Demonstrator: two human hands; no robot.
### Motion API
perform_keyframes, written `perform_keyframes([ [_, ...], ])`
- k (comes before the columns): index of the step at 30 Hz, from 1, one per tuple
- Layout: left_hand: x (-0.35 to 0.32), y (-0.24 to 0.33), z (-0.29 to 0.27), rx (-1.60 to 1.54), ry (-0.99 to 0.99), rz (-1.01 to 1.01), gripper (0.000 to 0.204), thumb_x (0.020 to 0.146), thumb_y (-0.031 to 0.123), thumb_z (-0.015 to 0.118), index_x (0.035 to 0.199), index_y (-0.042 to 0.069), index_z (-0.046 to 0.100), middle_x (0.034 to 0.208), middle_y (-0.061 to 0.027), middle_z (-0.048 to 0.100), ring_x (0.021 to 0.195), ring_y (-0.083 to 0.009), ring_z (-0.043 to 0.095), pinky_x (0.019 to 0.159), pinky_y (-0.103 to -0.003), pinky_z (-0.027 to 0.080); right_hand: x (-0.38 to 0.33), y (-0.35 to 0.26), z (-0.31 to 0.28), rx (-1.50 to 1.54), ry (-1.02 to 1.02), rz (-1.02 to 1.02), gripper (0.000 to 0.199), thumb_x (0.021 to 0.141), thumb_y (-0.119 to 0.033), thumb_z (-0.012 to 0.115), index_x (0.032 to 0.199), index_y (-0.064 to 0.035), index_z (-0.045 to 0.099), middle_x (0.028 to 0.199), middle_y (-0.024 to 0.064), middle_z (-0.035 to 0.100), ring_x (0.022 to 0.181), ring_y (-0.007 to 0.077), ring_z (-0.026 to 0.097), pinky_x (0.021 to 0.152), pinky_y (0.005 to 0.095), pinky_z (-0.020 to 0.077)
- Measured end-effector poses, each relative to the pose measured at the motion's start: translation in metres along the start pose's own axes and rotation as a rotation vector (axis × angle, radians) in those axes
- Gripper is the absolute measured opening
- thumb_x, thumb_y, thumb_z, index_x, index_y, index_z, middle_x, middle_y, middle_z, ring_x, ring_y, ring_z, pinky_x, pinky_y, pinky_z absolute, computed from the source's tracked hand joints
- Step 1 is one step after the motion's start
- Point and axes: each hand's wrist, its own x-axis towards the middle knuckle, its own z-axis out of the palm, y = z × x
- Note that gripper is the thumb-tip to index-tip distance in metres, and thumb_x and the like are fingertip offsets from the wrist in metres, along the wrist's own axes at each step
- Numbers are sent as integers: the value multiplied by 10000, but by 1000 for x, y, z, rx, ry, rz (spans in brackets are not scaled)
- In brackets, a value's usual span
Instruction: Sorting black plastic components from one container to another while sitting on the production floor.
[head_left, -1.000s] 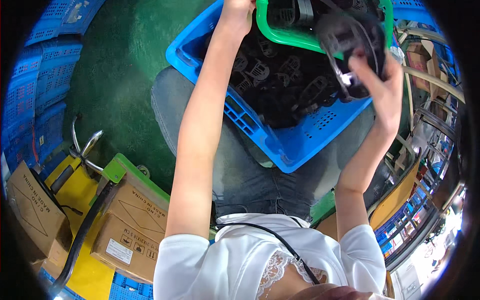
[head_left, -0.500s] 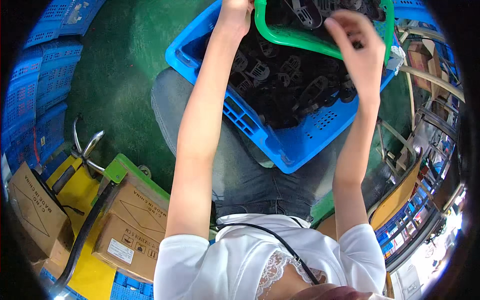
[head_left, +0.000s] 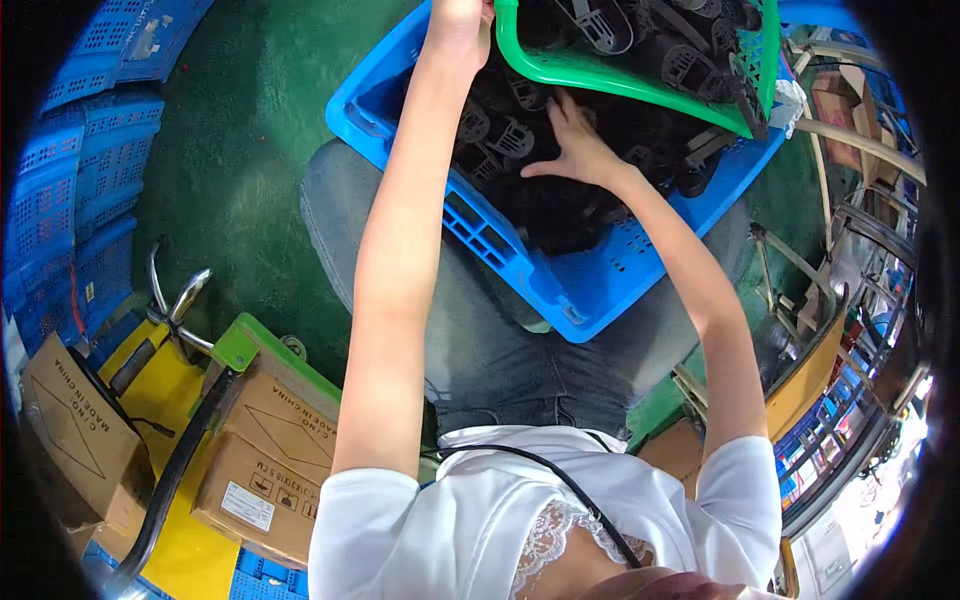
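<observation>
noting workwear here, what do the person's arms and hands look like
The sleeves are short and white. Below them, the forearms are bare to the wrists. The right hand is ungloved; the left hand, partly cut off, looks bare too.

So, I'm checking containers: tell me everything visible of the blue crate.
The blue crate looks like rigid plastic, with a rounded rim, rectangular openings in one side and small holes in another. It lies skewed, one corner pointing down the picture over the jeans. Black parts fill much of it; a green-rimmed basket overlaps its far portion, contact unclear. The open right hand is over those parts.
</observation>
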Motion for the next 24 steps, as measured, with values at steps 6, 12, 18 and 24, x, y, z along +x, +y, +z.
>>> perform_keyframes([
  [6, 0, 0, -1, 10, 29, 16, 143, 793, 172, 646, 709, 136, 535, 574, 80, 426, 440, -32, 365, 401, -196, 229, 3, -27, 23, 393, 59, 154, 988, 634, -486, 760, 1297, 91, 308, 1355, 273, 283, 1262, 368, 313, 1047, 388, 274],
  [12, 0, 2, 2, -5, 22, -1, 138, 790, 170, 648, 719, 127, 538, 589, 72, 443, 459, -37, 389, 413, -200, 245, 27, -39, 19, 800, 113, 415, 741, 727, -495, 686, 1153, 72, 467, 1033, 194, 593, 996, 300, 563, 907, 351, 418],
  [18, 1, 0, 1, -26, 9, 8, 131, 788, 166, 649, 727, 128, 539, 589, 71, 448, 464, -39, 400, 414, -196, 254, 52, -47, 17, 532, -1, 661, 840, 724, -593, 617, 1107, 143, 490, 1128, 266, 550, 1047, 326, 549, 906, 345, 419],
  [24, -1, 1, -1, -9, 18, 3, 135, 788, 166, 648, 721, 131, 536, 583, 73, 442, 459, -36, 393, 411, -194, 247, 42, -72, 35, 453, 231, 452, 716, 721, -535, 651, 1002, 111, 529, 1069, 285, 552, 1016, 353, 546, 862, 392, 426],
])
